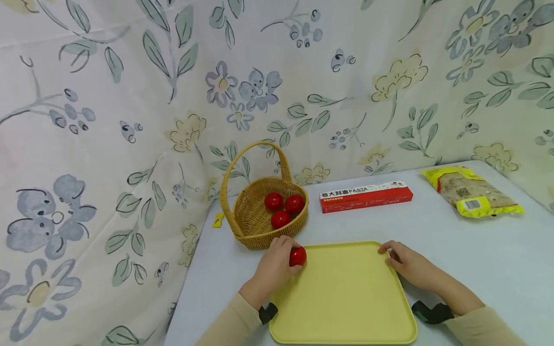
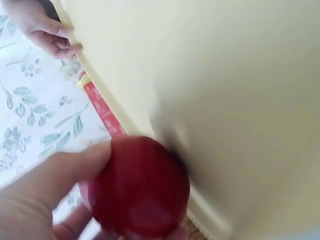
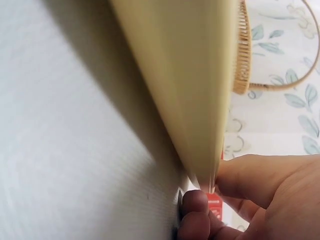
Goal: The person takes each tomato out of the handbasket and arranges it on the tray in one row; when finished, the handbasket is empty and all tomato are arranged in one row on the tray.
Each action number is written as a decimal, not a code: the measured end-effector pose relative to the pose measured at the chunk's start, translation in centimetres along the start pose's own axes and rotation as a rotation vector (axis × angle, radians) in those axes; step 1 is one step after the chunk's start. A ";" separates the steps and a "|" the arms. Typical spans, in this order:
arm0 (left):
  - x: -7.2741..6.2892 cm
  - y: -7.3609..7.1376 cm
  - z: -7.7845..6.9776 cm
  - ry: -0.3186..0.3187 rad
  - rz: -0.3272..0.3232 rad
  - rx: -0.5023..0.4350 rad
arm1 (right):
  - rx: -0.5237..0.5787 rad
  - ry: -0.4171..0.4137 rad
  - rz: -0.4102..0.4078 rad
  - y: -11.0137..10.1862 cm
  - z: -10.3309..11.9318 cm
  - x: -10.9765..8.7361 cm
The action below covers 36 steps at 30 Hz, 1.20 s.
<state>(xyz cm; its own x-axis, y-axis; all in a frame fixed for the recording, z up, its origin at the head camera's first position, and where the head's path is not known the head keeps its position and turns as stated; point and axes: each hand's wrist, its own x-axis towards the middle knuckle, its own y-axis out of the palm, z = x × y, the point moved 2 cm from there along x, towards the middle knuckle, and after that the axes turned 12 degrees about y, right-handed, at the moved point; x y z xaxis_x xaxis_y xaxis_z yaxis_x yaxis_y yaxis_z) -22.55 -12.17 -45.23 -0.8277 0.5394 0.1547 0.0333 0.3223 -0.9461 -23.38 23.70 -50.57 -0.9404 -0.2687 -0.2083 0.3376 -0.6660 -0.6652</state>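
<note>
My left hand (image 1: 276, 262) grips a glossy red apple-like fruit (image 1: 297, 256) over the far left corner of a yellow tray (image 1: 342, 293). In the left wrist view, thumb and fingers curl round this fruit (image 2: 137, 187), close over the tray's surface. At the far right corner, my right hand (image 1: 409, 264) pinches the tray's rim; the right wrist view shows the thumb (image 3: 250, 177) on the upper edge and curled fingers (image 3: 195, 212) below. Just beyond the left hand stands a wicker basket (image 1: 251, 218) holding three similar red fruits (image 1: 281, 219).
A red and white pasta box (image 1: 366, 197) lies behind the tray. Farther right is a yellow plastic bag (image 1: 472, 190) of pale contents. A small yellow piece (image 1: 218, 220) lies left of the basket, whose tall handle arches upward. A floral curtain (image 1: 303, 96) hangs behind the white table (image 1: 476, 259).
</note>
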 end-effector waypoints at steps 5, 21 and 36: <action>-0.3 -0.3 0.0 0.047 0.042 0.069 | 0.015 0.001 0.008 0.2 0.2 0.1; 2.8 -7.0 1.1 0.080 0.041 -0.010 | -0.028 -0.016 -0.024 -0.6 0.5 0.0; 10.2 -7.9 6.9 -0.136 0.195 0.166 | -0.022 -0.002 0.003 -0.3 -0.1 0.0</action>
<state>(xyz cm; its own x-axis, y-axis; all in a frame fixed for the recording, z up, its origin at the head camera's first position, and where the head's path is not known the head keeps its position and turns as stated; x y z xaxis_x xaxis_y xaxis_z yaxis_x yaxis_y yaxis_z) -35.12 -14.52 -38.14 -0.8823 0.4662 -0.0641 0.1164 0.0843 -0.9896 -23.50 23.92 -50.45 -0.9393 -0.2725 -0.2087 0.3396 -0.6499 -0.6799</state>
